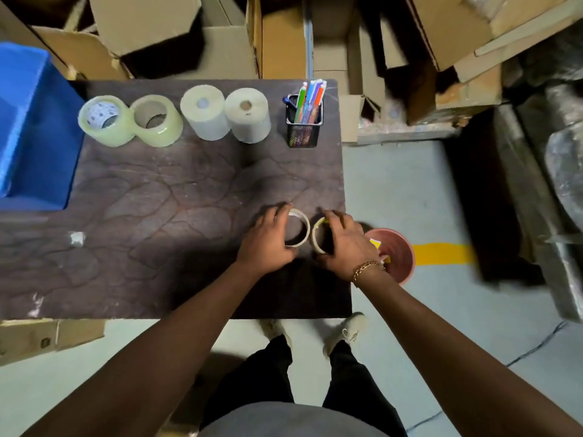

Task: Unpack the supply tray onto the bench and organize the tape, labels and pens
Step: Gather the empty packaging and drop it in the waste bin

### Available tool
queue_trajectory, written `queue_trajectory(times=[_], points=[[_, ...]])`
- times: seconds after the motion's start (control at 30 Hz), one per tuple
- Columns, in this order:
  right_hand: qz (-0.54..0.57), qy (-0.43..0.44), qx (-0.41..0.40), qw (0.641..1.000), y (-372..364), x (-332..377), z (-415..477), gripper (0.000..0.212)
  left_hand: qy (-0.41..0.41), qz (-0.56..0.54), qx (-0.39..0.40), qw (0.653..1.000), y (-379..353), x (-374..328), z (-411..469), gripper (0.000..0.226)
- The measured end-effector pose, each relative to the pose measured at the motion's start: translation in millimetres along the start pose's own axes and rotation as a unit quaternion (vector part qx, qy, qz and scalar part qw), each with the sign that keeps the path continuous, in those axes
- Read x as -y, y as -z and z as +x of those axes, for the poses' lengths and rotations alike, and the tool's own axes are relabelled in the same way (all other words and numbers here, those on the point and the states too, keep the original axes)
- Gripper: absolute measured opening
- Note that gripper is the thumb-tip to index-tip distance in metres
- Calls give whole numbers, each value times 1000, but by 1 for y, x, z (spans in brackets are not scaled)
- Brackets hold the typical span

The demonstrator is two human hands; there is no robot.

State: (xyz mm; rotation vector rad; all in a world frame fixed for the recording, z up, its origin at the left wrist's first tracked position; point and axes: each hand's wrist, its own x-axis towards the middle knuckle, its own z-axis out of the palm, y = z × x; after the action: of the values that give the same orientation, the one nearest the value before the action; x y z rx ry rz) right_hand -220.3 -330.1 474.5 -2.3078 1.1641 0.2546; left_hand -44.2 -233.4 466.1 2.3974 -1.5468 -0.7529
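Near the bench's right front, my left hand [268, 238] grips a thin white tape ring [303, 230] standing on the dark bench [157, 200]. Beside it my right hand [345, 239] grips a thin yellowish tape ring [316, 234]. The two rings nearly touch. Along the back edge stand two clear tape rolls [107, 121] [157, 121], then two white label rolls [205, 113] [249, 116]. A black mesh pen holder [303, 127] with several coloured pens [310, 96] stands at the back right. The blue supply tray [34, 127] sits at the left.
A pink bucket [399, 253] holding yellow scraps stands on the floor just right of the bench, under my right wrist. Cardboard boxes [157, 33] crowd behind the bench. A small white scrap [77, 238] lies at the bench's left. My feet are below the front edge.
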Motion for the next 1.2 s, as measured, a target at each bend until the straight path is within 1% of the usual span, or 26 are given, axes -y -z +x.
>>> queue_trajectory(times=[0.1,0.2,0.3,0.43,0.53,0.6,0.67,0.73,0.83,0.9,1.0,1.13,1.2], points=[[43,-28,-36,998,17,-26,-6,98,12,-59,-18,998,5,-14,10,95],[69,-75,-82,991,38,-78,-17,99,-18,-69,-18,997,5,-51,26,93],[87,-138,-107,981,51,-147,-30,99,-57,-87,-3,995,-8,-109,42,89],[111,-206,-111,966,50,-243,-47,100,-101,-91,26,990,-61,-184,68,88],[126,-242,-86,958,29,-299,-51,102,-90,-77,80,990,-119,-220,92,90],[136,-248,-71,957,7,-332,-43,103,-71,-75,115,988,-162,-234,111,93],[142,-247,-52,957,-19,-352,-31,102,-52,-61,141,987,-200,-234,125,92],[145,-247,-30,958,-56,-383,-10,100,-38,-31,166,985,-254,-230,148,90],[157,-246,-8,956,-117,-417,27,86,-27,1,194,981,-334,-213,181,96],[160,-258,-7,953,-154,-433,52,79,-41,23,190,981,-383,-202,200,100],[162,-280,-6,946,-208,-453,83,84,-55,46,179,981,-443,-184,222,101],[145,-289,-9,946,-258,-477,112,86,-80,46,133,987,-498,-160,243,91],[139,-288,-2,948,-271,-484,123,89,-77,64,132,986,-517,-152,249,89]])
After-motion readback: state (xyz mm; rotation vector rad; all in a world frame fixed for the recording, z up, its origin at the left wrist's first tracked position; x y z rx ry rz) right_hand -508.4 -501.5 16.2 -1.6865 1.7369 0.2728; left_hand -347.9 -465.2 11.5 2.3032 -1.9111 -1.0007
